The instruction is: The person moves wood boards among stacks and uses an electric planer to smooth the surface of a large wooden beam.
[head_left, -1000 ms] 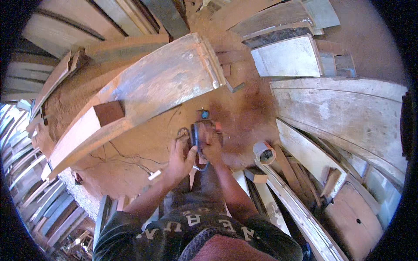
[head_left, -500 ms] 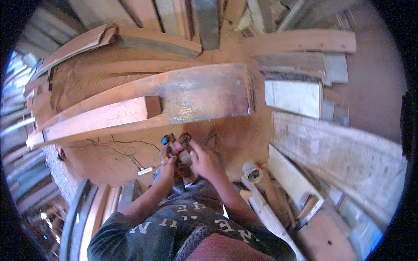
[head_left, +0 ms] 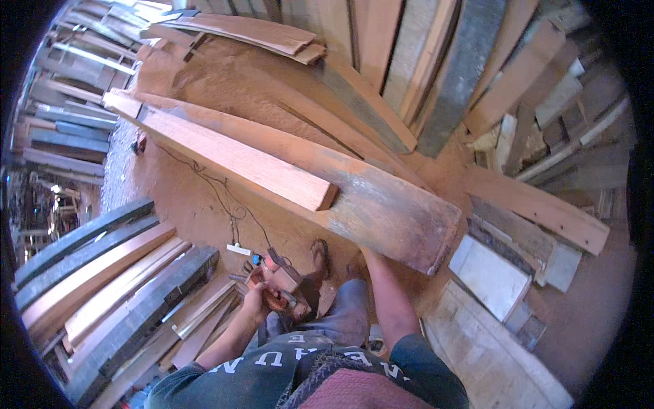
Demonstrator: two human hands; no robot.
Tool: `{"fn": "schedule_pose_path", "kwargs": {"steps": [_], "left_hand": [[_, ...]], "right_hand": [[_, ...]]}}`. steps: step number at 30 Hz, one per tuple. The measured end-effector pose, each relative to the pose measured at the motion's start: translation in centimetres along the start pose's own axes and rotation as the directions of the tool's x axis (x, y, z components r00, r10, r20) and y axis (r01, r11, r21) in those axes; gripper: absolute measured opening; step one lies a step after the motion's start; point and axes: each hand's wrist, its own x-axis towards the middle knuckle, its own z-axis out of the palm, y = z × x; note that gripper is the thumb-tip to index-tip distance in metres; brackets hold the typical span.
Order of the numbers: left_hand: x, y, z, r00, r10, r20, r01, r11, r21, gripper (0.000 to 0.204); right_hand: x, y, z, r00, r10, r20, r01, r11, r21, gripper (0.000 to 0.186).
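My left hand (head_left: 256, 301) is closed around the handle of a corded power planer (head_left: 283, 278), held low in front of my legs. The tool has a dusty body and a blue knob. My right forearm (head_left: 390, 290) reaches forward to the near edge of a wide, weathered plank (head_left: 402, 218). The right hand itself disappears behind or under that edge, so its fingers are hidden. A squared timber beam (head_left: 238, 153) with a fresh, pale reddish face lies lengthwise on the plank, its cut end left of my right forearm.
A dark cable (head_left: 216, 187) runs over the dusty ground near a white power strip (head_left: 238, 250). Stacked boards (head_left: 116, 266) fill the left side, and more planks (head_left: 381, 48) lean at the back. White-faced panels (head_left: 489, 276) lie at the right.
The view has turned, so plank and beam now slant down to the right. My right hand has left the planer and gone forward to the plank. The left hand still holds the planer.
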Motion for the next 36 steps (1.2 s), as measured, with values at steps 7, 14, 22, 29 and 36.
{"fn": "schedule_pose_path", "kwargs": {"steps": [7,14,22,29,36], "left_hand": [[-0.9,-2.7,1.1,0.989,-0.009,-0.147,0.03,0.99,0.14,0.01],[-1.3,-2.6,-0.9,0.992,0.006,-0.126,0.022,0.974,0.224,0.015],[0.4,-0.6,-4.5,0.983,0.149,-0.11,-0.101,0.928,0.359,0.016],[-2.5,3.6,-3.0,0.943,0.331,0.025,-0.268,0.715,0.646,0.03],[-13.5,9.7,3.0,0.891,0.407,0.2,-0.285,0.16,0.945,0.053]], "right_hand": [[2.5,0.9,2.4,0.963,0.25,-0.103,-0.25,0.968,0.019,0.032],[2.3,2.1,2.8,0.92,0.348,-0.18,-0.343,0.938,0.056,0.031],[0.7,3.6,3.2,0.877,0.418,-0.237,-0.405,0.909,0.104,0.031],[-4.3,4.5,3.1,0.806,0.288,-0.518,-0.213,0.956,0.202,0.031],[-15.2,-1.2,-8.3,0.938,0.161,0.307,-0.238,0.943,0.232,0.022]]}}
